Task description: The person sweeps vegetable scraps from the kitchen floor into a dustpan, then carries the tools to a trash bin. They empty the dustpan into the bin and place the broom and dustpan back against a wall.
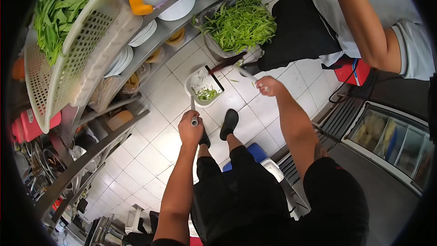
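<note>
Gripping broom (246, 74) in closed right hand (267, 86), dustpan handle (192, 104) in closed left hand (190, 128); dustpan (189, 86) ahead of left.

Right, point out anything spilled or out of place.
A few green scraps lie loose on the floor tiles between the dustpan and the right hand. They look odd there, since the cut greens are mostly heaped in a container.

This is a commercial-looking kitchen: left of the left hand (190, 127), metal shelving (166, 28) carries stacked white plates (178, 8), near a perforated basket (86, 36) of leafy greens (63, 13). Beyond both hands sits a heap of cut greens (243, 22); right of the right hand (269, 86), a case (381, 164) shows food compartments.
</note>
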Available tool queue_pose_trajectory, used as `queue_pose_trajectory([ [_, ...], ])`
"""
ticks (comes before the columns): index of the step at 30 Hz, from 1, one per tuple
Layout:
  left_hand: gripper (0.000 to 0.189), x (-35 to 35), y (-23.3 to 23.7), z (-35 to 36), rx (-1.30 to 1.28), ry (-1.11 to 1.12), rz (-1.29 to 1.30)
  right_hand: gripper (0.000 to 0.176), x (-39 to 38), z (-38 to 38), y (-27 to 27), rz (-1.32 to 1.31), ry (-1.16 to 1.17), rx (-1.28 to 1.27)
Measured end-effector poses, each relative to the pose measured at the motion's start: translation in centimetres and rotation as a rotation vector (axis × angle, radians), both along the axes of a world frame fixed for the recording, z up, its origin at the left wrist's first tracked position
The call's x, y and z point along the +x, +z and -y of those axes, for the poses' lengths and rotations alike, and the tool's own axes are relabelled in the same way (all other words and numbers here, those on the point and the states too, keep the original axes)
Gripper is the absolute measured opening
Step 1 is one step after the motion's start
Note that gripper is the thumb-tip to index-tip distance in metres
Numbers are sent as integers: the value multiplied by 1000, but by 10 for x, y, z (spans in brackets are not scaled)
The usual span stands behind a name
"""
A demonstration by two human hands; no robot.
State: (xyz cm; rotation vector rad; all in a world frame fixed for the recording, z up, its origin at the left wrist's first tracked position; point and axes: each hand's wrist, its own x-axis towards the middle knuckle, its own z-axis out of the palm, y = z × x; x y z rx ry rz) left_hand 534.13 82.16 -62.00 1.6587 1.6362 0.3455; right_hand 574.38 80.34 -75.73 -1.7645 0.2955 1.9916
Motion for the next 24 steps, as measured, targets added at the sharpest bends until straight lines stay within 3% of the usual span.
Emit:
queue_pose_trajectory([
  [3,14,-8,4,6,-37,43,20,11,-27,19,11,15,125,-15],
  [9,14,-20,2,11,-8,65,70,13,-57,50,118,141,424,99],
  [11,13,-19,5,9,6,50,69,18,-58,57,148,285,390,39],
  [14,12,-6,12,-3,19,13,60,24,-54,67,143,361,272,74],
  [16,11,6,15,-13,1,-46,3,20,-54,65,133,384,199,84],
  [19,11,24,18,-30,10,-103,-20,8,-56,58,114,383,-86,152],
  [22,12,38,12,-41,11,-117,-30,7,-61,58,122,396,-97,157],
  [24,12,44,10,-45,17,-129,-23,16,-59,85,128,411,-48,162],
])
